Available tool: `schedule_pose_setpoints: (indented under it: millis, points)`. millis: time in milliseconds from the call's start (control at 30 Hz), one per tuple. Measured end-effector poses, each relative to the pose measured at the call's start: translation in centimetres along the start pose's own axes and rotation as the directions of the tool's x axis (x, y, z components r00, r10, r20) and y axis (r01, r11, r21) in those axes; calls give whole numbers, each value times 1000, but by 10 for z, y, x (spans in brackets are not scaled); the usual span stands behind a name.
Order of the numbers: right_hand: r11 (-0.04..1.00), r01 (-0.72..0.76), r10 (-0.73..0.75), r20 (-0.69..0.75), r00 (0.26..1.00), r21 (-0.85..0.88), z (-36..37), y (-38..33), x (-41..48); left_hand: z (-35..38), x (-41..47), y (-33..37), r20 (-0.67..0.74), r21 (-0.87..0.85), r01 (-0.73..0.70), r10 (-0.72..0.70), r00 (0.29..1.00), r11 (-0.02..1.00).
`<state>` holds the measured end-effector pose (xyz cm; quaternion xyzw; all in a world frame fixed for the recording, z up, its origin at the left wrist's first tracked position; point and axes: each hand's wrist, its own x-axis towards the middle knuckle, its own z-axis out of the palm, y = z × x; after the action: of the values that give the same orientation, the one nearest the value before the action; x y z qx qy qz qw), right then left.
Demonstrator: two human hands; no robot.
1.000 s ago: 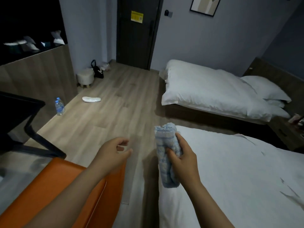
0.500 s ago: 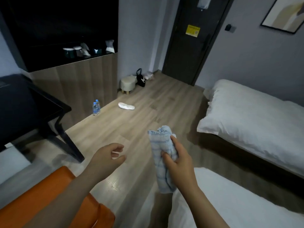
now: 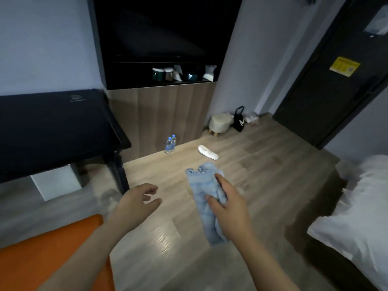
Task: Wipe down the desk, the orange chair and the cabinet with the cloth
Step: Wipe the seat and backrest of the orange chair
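Pale-blue textured cloth (image 3: 199, 185), bunched lengthwise, is gripped by right hand (image 3: 228, 208) fingers; left hand (image 3: 134, 204) fingers loosely curled, empty.

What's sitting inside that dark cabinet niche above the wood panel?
Inside the cabinet stand two lidded jars, a dark cup and some white packets, in a row near the front edge. Anything further back is lost in darkness.

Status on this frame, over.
Right hand grips blue cloth. Left hand open, empty. Not yet on desk or orange chair. No obstruction seen.
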<state>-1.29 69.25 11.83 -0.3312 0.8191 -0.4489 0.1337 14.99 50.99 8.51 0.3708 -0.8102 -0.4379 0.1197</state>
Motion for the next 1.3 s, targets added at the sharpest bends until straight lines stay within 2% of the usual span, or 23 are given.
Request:
schedule_pose_setpoints:
  millis: [167,333,400,500,633,800,967,1033,1133,1300]
  points:
    - [991,128,-114,246,963,-42,29,-19,86,-21,24,-13,-121,-55,140,-146,982,989]
    - [948,318,-281,511,813,16,88,-61,136,-57,4,-28,-321,-111,305,-324,890,946]
    - [915,398,-347,622,702,62,115,-77,146,-66,-11,-35,-428,-147,377,-402,809,915]
    - [853,496,-433,750,500,161,154,-98,153,-67,-39,-43,-577,-200,481,-499,646,853]
    - [760,565,-500,845,191,322,198,-117,149,-46,-74,-38,-676,-367,591,-642,361,718]
    - [625,547,-532,817,-223,557,222,-122,136,17,-102,-2,-671,-597,600,-741,-9,533]
    - [506,481,-475,697,-537,716,216,-103,101,104,-119,48,-568,-777,510,-760,-315,370]
    - [476,440,-445,640,-626,761,204,-91,85,137,-125,64,-531,-818,472,-746,-403,328]
    - [431,390,-407,561,-721,814,185,-67,66,183,-131,82,-460,-874,405,-729,-507,269]
    - [382,337,-355,473,-807,861,170,-4,43,264,-130,85,-383,-922,282,-714,-586,263]
